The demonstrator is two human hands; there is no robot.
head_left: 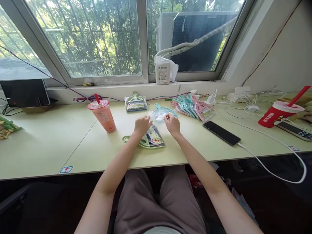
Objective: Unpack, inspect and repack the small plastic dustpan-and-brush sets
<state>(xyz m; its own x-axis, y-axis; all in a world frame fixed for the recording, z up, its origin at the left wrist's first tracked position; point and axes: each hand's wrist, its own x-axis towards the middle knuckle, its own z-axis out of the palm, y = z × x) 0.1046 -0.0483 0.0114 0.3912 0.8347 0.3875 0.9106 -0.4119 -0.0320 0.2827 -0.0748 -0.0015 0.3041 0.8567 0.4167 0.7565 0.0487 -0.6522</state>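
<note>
Clear plastic bag film (157, 115) stretches between my two hands above the table. My left hand (143, 126) is closed, its fingertips pinching the left edge of the film. On the other side, my right hand (173, 124) grips the film between thumb and fingers. Below my left hand lies a green mini dustpan and brush set (156, 139) with a printed card, partly hidden by the hand and forearm. Just behind the film is a blue dustpan set (159, 106), mostly covered. A bagged green set (136, 103) rests farther back.
Several blue and pink dustpan sets (191, 105) lie back right, near a black phone (221, 132) on a white cable. A pink drink cup (103, 117) stands left; a red cup (278, 114) stands far right. A tablet (24, 93) leans at the back left.
</note>
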